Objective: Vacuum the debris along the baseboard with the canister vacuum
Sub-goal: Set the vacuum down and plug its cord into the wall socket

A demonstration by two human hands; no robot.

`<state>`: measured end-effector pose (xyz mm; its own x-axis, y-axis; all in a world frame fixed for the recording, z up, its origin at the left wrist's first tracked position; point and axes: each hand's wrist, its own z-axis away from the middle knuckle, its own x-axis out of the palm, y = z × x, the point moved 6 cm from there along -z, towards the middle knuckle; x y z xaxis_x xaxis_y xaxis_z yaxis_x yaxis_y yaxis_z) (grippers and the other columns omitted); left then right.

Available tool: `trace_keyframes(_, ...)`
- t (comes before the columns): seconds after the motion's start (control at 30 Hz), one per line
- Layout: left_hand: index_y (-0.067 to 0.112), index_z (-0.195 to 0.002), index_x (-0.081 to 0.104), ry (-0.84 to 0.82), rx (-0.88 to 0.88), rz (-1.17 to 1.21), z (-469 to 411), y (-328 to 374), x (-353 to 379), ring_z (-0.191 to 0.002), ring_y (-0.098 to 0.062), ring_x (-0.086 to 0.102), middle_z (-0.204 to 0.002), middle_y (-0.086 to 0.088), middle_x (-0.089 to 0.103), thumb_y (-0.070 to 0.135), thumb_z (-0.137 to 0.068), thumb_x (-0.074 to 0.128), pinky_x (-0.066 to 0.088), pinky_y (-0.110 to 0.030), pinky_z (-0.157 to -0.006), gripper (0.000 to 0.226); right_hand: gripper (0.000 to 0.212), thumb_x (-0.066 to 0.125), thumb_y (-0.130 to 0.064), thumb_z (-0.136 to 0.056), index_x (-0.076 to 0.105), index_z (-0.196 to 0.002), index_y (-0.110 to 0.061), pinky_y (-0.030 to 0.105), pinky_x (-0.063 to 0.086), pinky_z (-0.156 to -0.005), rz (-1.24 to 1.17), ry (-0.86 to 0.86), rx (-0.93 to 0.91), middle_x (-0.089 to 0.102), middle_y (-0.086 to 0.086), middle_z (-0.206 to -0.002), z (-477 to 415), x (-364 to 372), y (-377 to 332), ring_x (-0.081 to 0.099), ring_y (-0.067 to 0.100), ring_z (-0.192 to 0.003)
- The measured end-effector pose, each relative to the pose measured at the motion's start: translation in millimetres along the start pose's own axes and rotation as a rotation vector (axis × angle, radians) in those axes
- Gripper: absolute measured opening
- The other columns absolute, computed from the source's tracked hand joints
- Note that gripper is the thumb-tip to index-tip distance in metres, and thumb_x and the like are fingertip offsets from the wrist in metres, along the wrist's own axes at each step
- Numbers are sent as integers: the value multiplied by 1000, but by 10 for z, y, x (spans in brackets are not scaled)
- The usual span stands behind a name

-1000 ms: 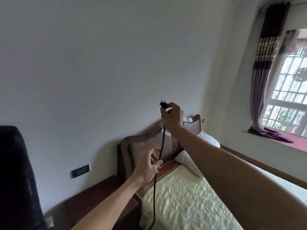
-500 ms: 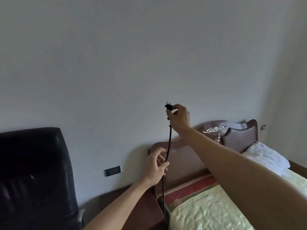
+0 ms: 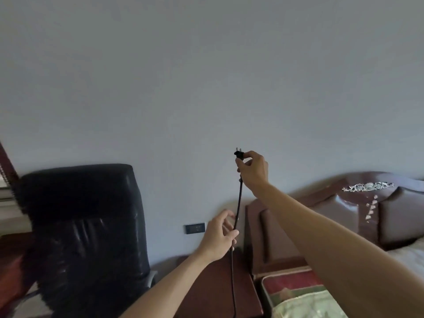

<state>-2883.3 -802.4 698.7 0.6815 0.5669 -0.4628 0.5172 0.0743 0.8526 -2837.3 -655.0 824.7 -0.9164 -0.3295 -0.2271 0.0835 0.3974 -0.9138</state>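
Right hand (image 3: 253, 171): raised out in front of the grey wall, arm stretched long from the lower right, wrist cocked upward.
Right grip: fingertips pinched tight together on the black plug (image 3: 239, 154), whose two prongs stick up and slightly left, clear of the fingers.
Left hand (image 3: 219, 235): lower and nearer the camera, forearm coming up from the bottom edge, palm turned toward the wall.
Left grip: fingers curled loosely round the cord (image 3: 238, 210), thumb over the front. It looks a light hold, though whether the fingers close fully on it is hard to tell from this angle.
Cord: black, running straight down from the plug under the right hand, passing through the left hand, then dropping on past the nightstand (image 3: 220, 285) to the bottom edge of the view.
Wall socket (image 3: 195, 228): dark plate low on the wall, just left of the left hand and well below the plug.
Office chair (image 3: 82, 230): black, glossy, high-backed, filling the lower left, apart from both hands.
Headboard (image 3: 344, 216): dark brown, padded, behind the right forearm, with a pale ornament near its top.
Bed cover (image 3: 307, 304): pale quilted fabric at the lower right, under the right arm.
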Motion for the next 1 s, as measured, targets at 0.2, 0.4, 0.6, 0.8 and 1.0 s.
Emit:
trace_keyframes(0.2, 23, -99, 50, 10, -16, -34, -258, -292, -251, -56, -18, 65, -77, -2, 51, -1, -92, 59, 59, -38, -54, 27, 11, 63, -17, -93, 64, -103, -14, 48, 61, -60, -28, -57, 0, 69, 13, -75, -259, 523, 127, 59, 21, -51)
trace_keyframes(0.4, 24, -103, 51, 47, -43, -77, -552, -785, -503, -52, -8, 63, -78, -3, 54, 0, -91, 60, 54, -25, -53, 28, 9, 63, -16, -91, 63, -100, -15, 51, 60, -60, -7, -51, 31, 69, 14, -75, -542, 1039, 399, 60, 23, -51)
trace_keyframes(0.6, 19, -106, 55, 19, -101, -56, -648, -1332, -598, -53, -8, 62, -79, -1, 52, 0, -90, 61, 59, -32, -53, 26, 8, 66, -18, -89, 62, -96, -19, 50, 60, -63, 60, -64, 64, 69, 11, -74, -619, 1500, 801, 67, 27, -64)
trace_keyframes(0.8, 13, -112, 55, -11, -200, -8, -634, -1798, -548, -56, -9, 62, -84, -4, 52, 0, -91, 61, 61, -44, -56, 26, 9, 66, -18, -88, 61, -95, -20, 51, 60, -66, 115, -92, 128, 68, 9, -73, -582, 1870, 1228, 69, 29, -68)
trace_keyframes(1.0, 13, -112, 55, -8, -288, 52, -661, -2252, -449, -60, -17, 61, -87, -5, 48, -3, -92, 59, 61, -48, -58, 26, 12, 64, -16, -90, 64, -101, -12, 52, 59, -65, 158, -159, 155, 67, 11, -73, -647, 2219, 1673, 68, 28, -63)
